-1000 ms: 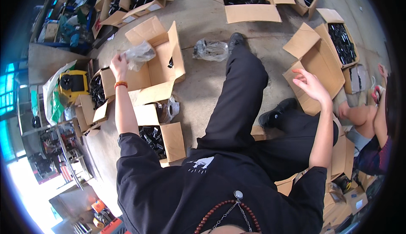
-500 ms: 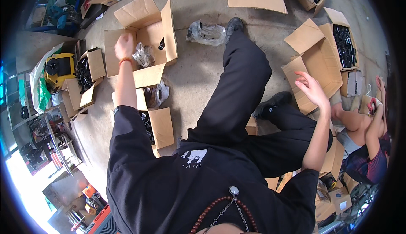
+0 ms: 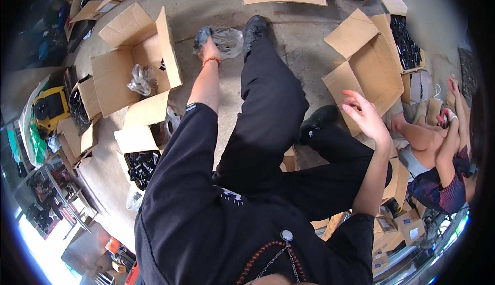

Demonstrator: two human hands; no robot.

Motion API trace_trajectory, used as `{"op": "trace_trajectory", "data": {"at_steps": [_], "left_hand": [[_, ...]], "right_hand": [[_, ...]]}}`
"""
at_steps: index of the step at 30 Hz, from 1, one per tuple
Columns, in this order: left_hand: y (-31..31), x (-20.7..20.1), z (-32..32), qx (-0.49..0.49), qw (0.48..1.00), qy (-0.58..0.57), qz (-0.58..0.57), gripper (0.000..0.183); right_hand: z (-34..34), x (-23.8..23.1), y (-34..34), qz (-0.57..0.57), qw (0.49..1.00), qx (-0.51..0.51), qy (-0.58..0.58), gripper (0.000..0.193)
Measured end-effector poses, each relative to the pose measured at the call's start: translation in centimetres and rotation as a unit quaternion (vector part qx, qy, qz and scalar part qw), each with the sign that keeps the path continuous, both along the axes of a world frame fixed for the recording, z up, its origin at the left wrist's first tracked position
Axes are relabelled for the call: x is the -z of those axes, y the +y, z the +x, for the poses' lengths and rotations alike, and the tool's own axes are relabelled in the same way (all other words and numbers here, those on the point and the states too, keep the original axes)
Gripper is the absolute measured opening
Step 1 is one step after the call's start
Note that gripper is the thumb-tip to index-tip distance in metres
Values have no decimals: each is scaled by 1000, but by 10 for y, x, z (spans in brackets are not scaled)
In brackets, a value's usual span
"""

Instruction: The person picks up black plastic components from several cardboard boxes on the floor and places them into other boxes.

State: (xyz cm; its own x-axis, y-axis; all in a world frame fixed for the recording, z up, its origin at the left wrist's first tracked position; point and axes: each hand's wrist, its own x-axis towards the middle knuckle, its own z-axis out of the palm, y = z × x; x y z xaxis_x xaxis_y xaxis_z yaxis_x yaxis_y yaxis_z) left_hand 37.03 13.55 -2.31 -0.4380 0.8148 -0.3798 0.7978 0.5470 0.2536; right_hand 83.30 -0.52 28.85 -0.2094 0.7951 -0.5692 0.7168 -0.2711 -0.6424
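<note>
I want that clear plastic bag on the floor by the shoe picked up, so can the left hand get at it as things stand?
Probably yes. The left hand is already down on the clear plastic bag on the concrete floor, beside the black shoe. Nothing lies between them. Whether its grip has closed on the bag cannot be told.

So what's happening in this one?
A person sits on a concrete floor among open cardboard boxes. The left hand reaches forward and grips a clear plastic bag of dark parts lying by the person's shoe. The right hand hangs open and empty above a large empty box. Another open box to the left holds a crumpled plastic bag. A second person sits at the right edge.
</note>
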Motion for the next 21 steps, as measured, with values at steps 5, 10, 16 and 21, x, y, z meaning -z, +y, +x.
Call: {"op": "trace_trajectory", "data": {"at_steps": [5,10,16,21], "left_hand": [[23,-11,20,41,979,-199,7,29],[25,16,33,191,973,-132,-14,63],[28,4,41,298,954,-26,-20,30],[25,-2,31,312,942,-122,-16,34]], "right_hand": [[14,3,-10,25,998,2,-57,44],[18,1,-1,37,996,-31,-73,45],[20,-5,-8,36,998,1,-54,43],[19,0,-10,72,997,-7,-26,47]]}}
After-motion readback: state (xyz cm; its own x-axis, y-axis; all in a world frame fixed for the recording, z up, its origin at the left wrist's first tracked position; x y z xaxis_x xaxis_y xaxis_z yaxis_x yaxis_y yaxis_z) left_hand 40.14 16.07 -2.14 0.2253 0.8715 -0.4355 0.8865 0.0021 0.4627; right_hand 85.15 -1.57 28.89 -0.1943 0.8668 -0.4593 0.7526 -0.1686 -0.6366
